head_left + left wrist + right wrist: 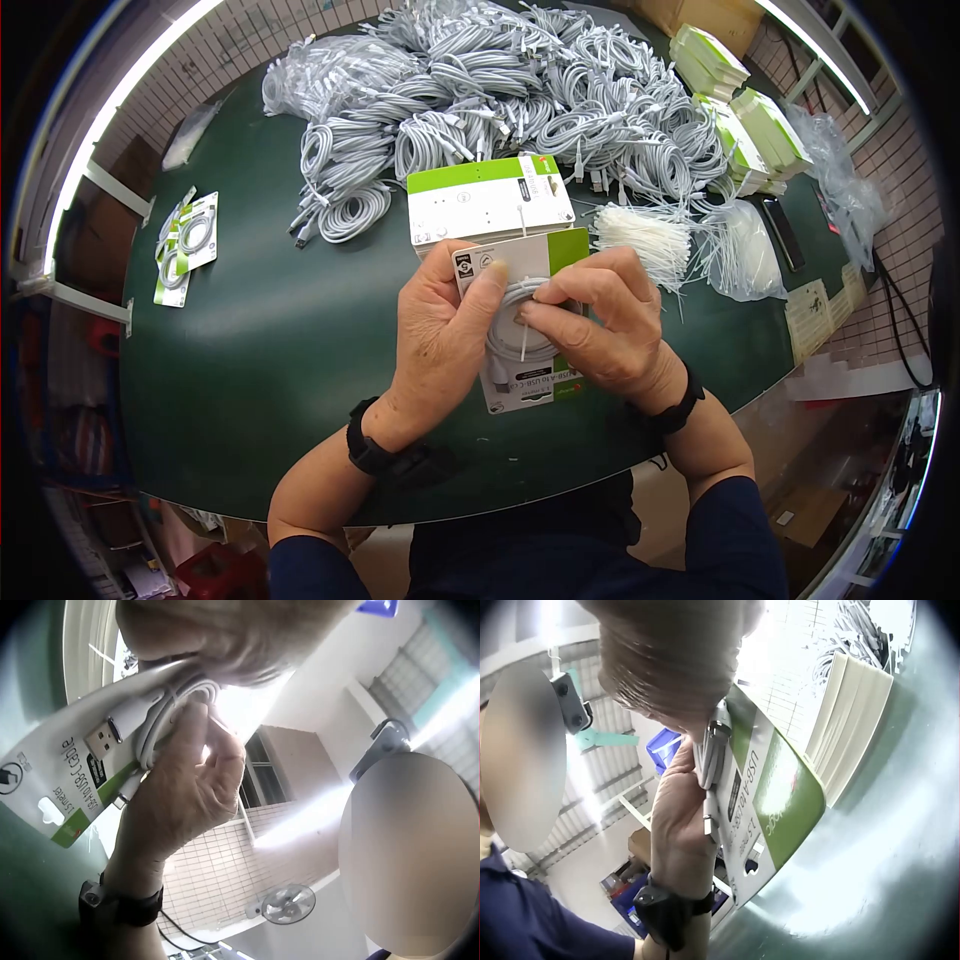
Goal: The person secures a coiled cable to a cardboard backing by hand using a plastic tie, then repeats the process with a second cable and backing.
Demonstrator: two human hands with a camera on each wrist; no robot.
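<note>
My left hand (445, 330) grips the left side of a green-and-white card (568, 248), its thumb over the printed face. On the card lies a coiled grey-white cable (507, 345), its USB-A plug (102, 741) plain in the left wrist view. A thin white tie (524, 345) runs up and down across the coil. At the coil's middle, my right hand (612, 318) pinches the tie between thumb and index finger; the exact contact is partly hidden. In the right wrist view the card (787, 802) stands tilted beside the left hand (681, 817).
A stack of cards (480, 210) stands just behind the hands. Farther back lies a large heap of coiled cables (480, 80). To the right are loose white ties (640, 245), a bag of ties (745, 250), card stacks (770, 135) and a phone (782, 232). Carded cables (190, 240) lie left.
</note>
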